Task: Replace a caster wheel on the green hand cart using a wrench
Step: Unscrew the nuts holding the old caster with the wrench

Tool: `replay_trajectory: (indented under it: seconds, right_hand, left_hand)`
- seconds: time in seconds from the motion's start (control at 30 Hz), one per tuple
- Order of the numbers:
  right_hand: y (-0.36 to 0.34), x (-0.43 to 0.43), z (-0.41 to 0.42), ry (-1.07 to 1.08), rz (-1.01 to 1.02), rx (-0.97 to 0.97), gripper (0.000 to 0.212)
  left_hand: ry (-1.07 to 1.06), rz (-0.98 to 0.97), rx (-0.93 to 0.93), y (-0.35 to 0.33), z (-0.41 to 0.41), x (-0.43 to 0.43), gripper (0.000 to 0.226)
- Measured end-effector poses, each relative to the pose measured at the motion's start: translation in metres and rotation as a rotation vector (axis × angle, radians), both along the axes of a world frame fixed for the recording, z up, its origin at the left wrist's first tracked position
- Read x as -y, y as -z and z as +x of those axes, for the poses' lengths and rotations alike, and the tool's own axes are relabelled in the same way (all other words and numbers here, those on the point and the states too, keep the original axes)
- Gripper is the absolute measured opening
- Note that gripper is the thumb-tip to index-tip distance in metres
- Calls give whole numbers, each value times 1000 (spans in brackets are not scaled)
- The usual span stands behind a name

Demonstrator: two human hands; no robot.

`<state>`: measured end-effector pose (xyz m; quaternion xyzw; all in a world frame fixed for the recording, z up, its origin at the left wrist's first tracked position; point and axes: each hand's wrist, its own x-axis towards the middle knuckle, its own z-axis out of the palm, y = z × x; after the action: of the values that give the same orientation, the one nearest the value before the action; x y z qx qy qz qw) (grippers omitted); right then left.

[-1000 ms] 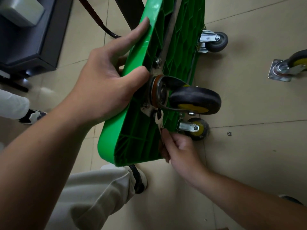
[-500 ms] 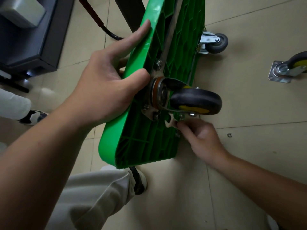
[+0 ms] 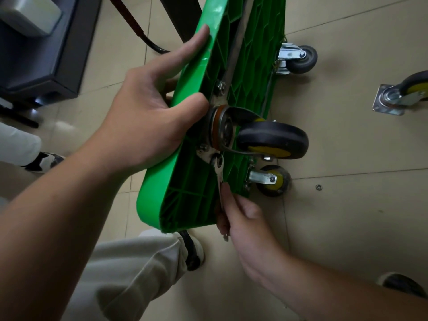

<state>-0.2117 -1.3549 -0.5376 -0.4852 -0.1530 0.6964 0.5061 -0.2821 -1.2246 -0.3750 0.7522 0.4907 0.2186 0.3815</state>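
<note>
The green hand cart (image 3: 192, 200) stands tipped on its long edge. Its ribbed underside faces the right hand's side, and its rounded corner sits just above the person's shoe (image 3: 195, 253). To the right of the right hand (image 3: 245, 218) floor tile (image 3: 347, 228) lies open. A small washer (image 3: 319, 187) lies beyond the knuckles, and a loose caster (image 3: 403, 93) lies well apart, farther out. A dark cabinet (image 3: 46, 54) stands near, to the left of the left hand (image 3: 148, 126).

The left hand grips the cart's upper rim. Its thumb curls over onto the underside beside the mounting plate (image 3: 205, 155), its index finger stretches straight along the rim, and the other fingers are hidden behind the deck. The caster wheel (image 3: 273, 137), black with a yellow hub, juts from the underside between the two hands. Below it the right hand pinches the handle of the wrench (image 3: 219, 174). The wrench head sits at the plate's lower bolt, and the handle runs close along the ribs.
</note>
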Motion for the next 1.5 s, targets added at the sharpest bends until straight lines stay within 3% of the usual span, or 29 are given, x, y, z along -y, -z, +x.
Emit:
replay_trajectory:
  seconds: [0.07, 0.2, 0.3, 0.37, 0.43, 0.5, 0.57, 0.67, 0.73, 0.8, 0.97, 1.1, 1.33, 1.43, 1.5]
  right_hand:
    - [-2, -2, 0, 13, 43, 10, 60]
    - [7, -15, 7, 8, 158, 43, 36]
    - [23, -37, 33, -13, 252, 285, 28]
    - [27, -53, 57, -14, 331, 538, 7]
    - [30, -63, 76, -13, 356, 747, 10]
    - [38, -61, 82, -43, 354, 811, 15]
    - [51, -46, 77, -57, 328, 719, 23]
    - [57, -6, 56, -47, 200, 325, 37]
    - [47, 14, 39, -77, 79, 195, 45]
    - [31, 21, 23, -63, -10, 102, 44]
    - [1, 12, -1, 10, -82, -4, 64]
    - [-5, 8, -4, 35, -47, -40, 39]
    - [11, -12, 6, -8, 121, 15, 33]
    - [22, -31, 27, 15, 206, 201, 30]
    - [22, -46, 44, 36, 267, 432, 12]
  left_hand:
    - [2, -6, 2, -1, 0, 1, 69]
    - [4, -4, -1, -1, 0, 0, 69]
    - [-9, 0, 2, 0, -2, 0, 69]
    - [-11, -10, 10, 1, -2, 0, 69]
    - [-10, -15, 17, 1, -1, 0, 69]
    - [-10, -15, 20, 1, -1, -1, 69]
    - [-10, -15, 18, 1, -1, -1, 70]
    - [-10, -14, 17, 1, -2, -1, 70]
    - [-1, -15, 11, 2, -3, -2, 70]
    - [4, -12, -4, 2, -2, -1, 70]
    - [4, -8, 0, 1, -1, -1, 70]
    - [7, -17, 7, 0, -1, 0, 70]
    - [-8, -8, 10, 2, -2, -1, 69]
    - [-11, -3, 8, 1, -2, -1, 69]
    - [-11, -3, 7, 1, -2, -1, 69]
